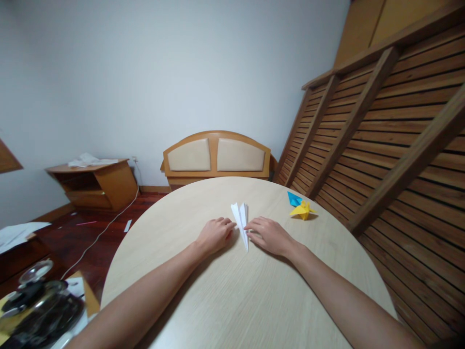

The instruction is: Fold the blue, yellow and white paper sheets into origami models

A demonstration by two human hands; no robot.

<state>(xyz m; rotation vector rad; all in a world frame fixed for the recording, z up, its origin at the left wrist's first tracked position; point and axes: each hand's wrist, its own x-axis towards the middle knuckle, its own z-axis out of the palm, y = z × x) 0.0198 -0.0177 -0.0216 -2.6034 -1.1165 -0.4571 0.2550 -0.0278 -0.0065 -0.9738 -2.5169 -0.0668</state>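
A narrow piece of folded white paper point(242, 224) lies on the round table point(290, 286), its two prongs pointing away from me and its sharp tip towards me. On its left side, my left hand point(217, 233) has curled fingers, with the fingertips at the paper's edge. My right hand point(271, 236) holds the other edge between thumb and fingers. Beyond it to the right sit a yellow origami crane point(302, 210) and a blue folded paper piece point(294, 198), close together.
A wooden headboard point(214, 134) stands past the table's far edge. Slatted wooden panels point(363, 131) lean along the right side. At the left are a low cabinet point(112, 186) with papers on top, a white cable point(105, 231) on the floor, and dark clutter point(47, 310).
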